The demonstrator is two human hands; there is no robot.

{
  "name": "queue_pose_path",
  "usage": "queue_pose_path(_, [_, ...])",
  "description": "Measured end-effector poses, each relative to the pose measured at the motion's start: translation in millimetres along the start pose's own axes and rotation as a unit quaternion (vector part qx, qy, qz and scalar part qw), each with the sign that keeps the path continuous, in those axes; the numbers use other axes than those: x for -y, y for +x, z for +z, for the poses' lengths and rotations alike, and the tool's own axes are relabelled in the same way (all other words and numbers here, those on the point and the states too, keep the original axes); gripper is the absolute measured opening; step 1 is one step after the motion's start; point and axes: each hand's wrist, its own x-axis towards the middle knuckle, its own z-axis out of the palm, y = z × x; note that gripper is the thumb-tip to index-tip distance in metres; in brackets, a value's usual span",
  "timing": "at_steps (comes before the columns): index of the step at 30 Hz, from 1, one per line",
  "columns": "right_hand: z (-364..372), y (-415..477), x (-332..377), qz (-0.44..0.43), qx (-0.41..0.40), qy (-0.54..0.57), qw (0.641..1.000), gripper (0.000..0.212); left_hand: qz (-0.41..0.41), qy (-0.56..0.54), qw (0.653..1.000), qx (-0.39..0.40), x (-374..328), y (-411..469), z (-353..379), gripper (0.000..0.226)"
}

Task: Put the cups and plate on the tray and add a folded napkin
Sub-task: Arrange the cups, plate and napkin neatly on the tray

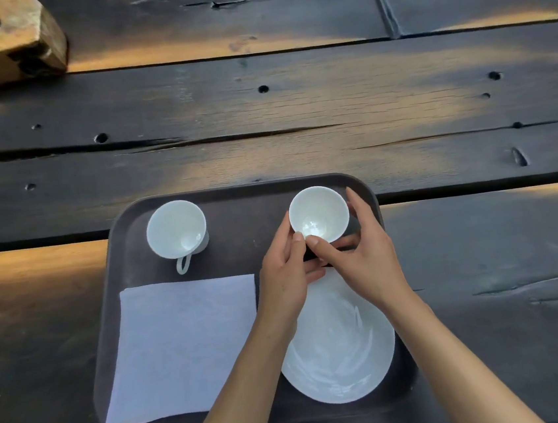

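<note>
Both hands, left (285, 272) and right (361, 254), grasp the thin, fragile cup (319, 214) at 1 o'clock on the tray (111, 332); better to hold its body.

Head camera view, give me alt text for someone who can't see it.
Both hands, left hand and right hand, hold a white cup at the far right of a dark tray. The tray also carries a second handled cup, a folded napkin and a white plate, on a wooden table.
</note>
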Motion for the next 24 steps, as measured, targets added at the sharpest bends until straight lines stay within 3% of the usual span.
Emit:
queue_pose_path(4, [-1.6,3.8,-3.7,-0.003,0.028,0.044,0.999,0.088,0.005,-0.01,1.0,-0.004,3.8,2.3,2.2,0.039])
queue_pose_path(10, [-3.2,6.4,-10.4,-0.005,0.072,0.09,0.993,0.092,0.024,-0.018,0.999,-0.01,6.3,4.8,-0.4,0.039])
queue_pose_path(24, [8.0,4.9,-9.9,-0.018,0.063,0.117,0.991,0.085,0.04,-0.03,0.999,-0.014,4.8,3.2,-8.6,0.039])
